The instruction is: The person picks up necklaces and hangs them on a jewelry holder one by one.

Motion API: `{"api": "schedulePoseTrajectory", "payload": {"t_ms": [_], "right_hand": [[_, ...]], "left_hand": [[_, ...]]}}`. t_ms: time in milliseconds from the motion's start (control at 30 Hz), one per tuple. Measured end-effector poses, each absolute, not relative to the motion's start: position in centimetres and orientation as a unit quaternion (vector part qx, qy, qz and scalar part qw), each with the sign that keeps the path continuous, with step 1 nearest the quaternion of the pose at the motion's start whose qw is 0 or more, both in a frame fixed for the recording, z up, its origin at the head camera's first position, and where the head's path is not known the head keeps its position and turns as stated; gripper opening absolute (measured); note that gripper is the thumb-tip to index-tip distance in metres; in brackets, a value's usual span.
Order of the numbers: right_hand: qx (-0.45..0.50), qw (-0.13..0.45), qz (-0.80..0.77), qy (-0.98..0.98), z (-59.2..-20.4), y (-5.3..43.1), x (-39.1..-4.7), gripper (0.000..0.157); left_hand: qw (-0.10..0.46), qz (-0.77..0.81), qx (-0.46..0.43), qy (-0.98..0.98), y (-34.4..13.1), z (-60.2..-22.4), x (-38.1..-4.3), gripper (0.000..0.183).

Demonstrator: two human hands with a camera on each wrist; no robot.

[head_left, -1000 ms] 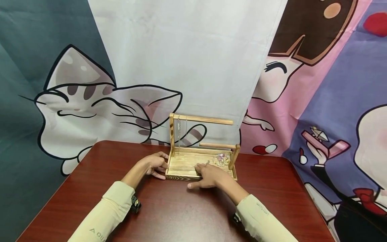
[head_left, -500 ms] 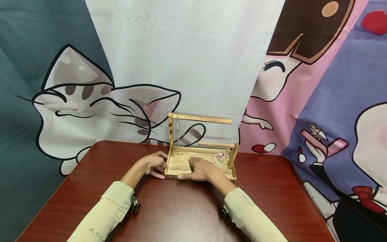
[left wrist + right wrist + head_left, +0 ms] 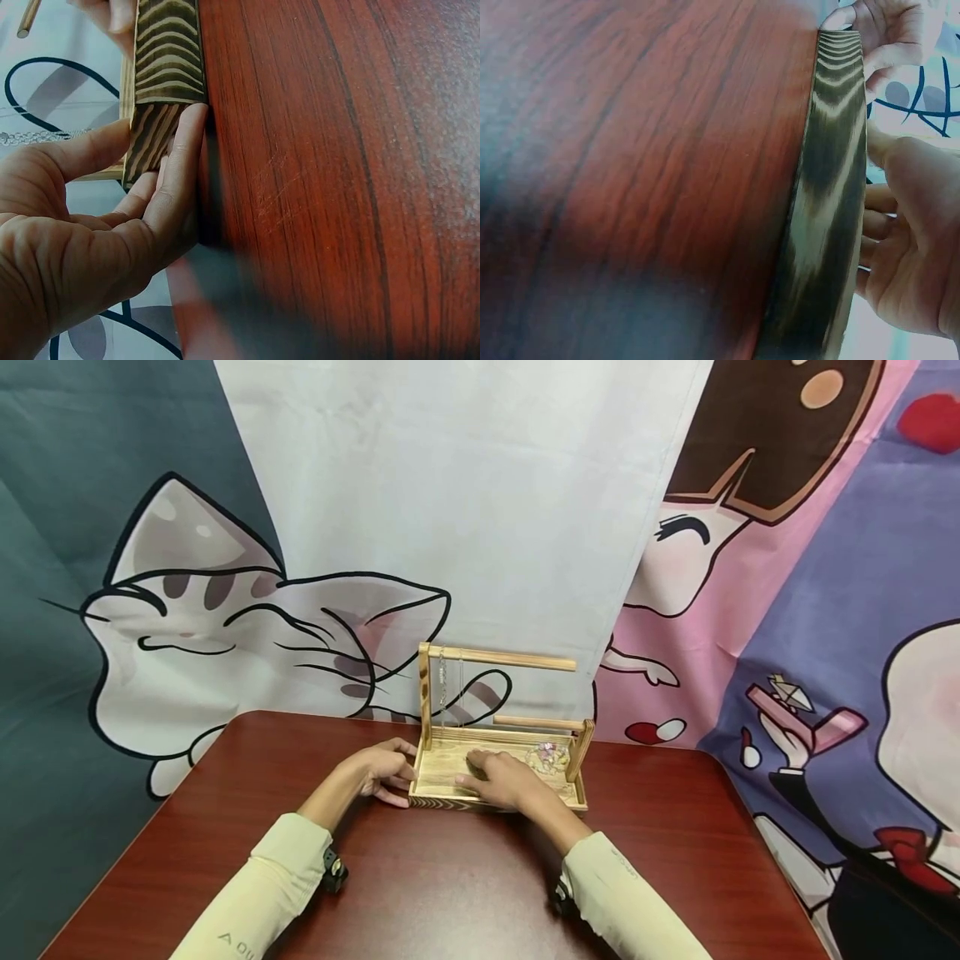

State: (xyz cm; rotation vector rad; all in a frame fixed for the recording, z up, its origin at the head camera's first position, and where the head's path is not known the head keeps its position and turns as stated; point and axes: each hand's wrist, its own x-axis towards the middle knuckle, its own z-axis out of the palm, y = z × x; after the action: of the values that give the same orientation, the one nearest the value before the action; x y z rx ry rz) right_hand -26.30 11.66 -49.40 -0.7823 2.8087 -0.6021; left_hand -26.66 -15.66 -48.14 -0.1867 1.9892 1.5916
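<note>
Left hand (image 3: 387, 768): grips the left end of the wooden tray (image 3: 446, 768), thumb at the rim, other fingers along the outer end wall, one fingertip at the lower front corner, beside the desk (image 3: 442, 885). Right hand (image 3: 504, 777): over the tray's middle, behind the front wall, fingers bent down toward the tray floor. Fingertips partly hidden in the right wrist view; cannot tell whether they hold anything.

Tray sits flat near the far edge of the desk, long side facing the person; dark, banded grain on the front wall. Beaded jewellery (image 3: 547, 757), pale and pink, heaped in the right part, just beyond the right hand. Left post (image 3: 426, 697) carries the upper bar (image 3: 517, 658); a silvery chain (image 3: 442, 677) and a finer strand (image 3: 462, 681) hang from it near the post. Shorter right post (image 3: 581, 748) carries the lower bar (image 3: 536, 722).

Pale sleeves (image 3: 258, 889); dark wrist device (image 3: 334, 868) at the left cuff. Behind: printed cloth (image 3: 465, 510), smiling cat at left.
</note>
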Motion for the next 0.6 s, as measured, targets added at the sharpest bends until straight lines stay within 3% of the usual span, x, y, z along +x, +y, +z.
{"api": "schedulePoseTrajectory", "payload": {"t_ms": [300,433,600], "right_hand": [[-0.262,0.009,-0.255,0.931,-49.9,13.0,-27.1,0.035],[-0.3,-0.046,-0.257,0.918,-53.4,14.8,-30.1,0.028],[-0.301,-0.036,-0.279,0.911,-52.9,15.3,-30.4,0.023]], "left_hand": [[0.285,0.602,-0.071,0.743,-15.8,-48.2,-26.7,0.061],[0.286,0.604,-0.073,0.74,-15.9,-48.0,-26.7,0.062],[0.287,0.605,-0.073,0.739,-15.8,-48.2,-26.8,0.061]]}}
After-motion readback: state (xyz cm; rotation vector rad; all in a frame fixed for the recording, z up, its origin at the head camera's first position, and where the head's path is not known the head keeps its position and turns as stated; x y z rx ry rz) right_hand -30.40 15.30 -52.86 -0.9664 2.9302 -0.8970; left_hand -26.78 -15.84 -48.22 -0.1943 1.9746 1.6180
